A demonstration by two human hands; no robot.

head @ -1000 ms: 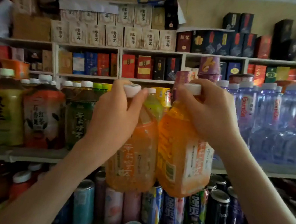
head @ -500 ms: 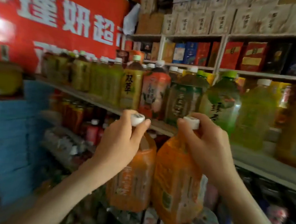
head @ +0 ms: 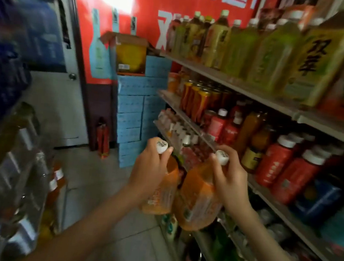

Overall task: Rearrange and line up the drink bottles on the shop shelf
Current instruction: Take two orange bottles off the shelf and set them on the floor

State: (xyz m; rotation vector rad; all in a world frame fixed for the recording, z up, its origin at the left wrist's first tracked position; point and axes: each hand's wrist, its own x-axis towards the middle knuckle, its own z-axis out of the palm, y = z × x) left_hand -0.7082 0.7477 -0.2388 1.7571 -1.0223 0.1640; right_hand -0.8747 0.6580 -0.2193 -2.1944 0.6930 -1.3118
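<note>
A narrow shop aisle ends at a red banner [head: 149, 11] above stacked blue boxes [head: 135, 109]. The shelf [head: 225, 80] runs along the right, with tea bottles [head: 270, 55] on top and red bottles [head: 276, 162] lower down. In front of its lower tiers, the left orange bottle [head: 165, 193] and right orange bottle [head: 198, 199] hang side by side, close together. Their labels are too blurred to read, and the racks at the left edge are smeared. The left hand [head: 149, 170] is curled round the left bottle's neck and the right hand [head: 230, 179] round the other's, with white caps showing above the fingers.
</note>
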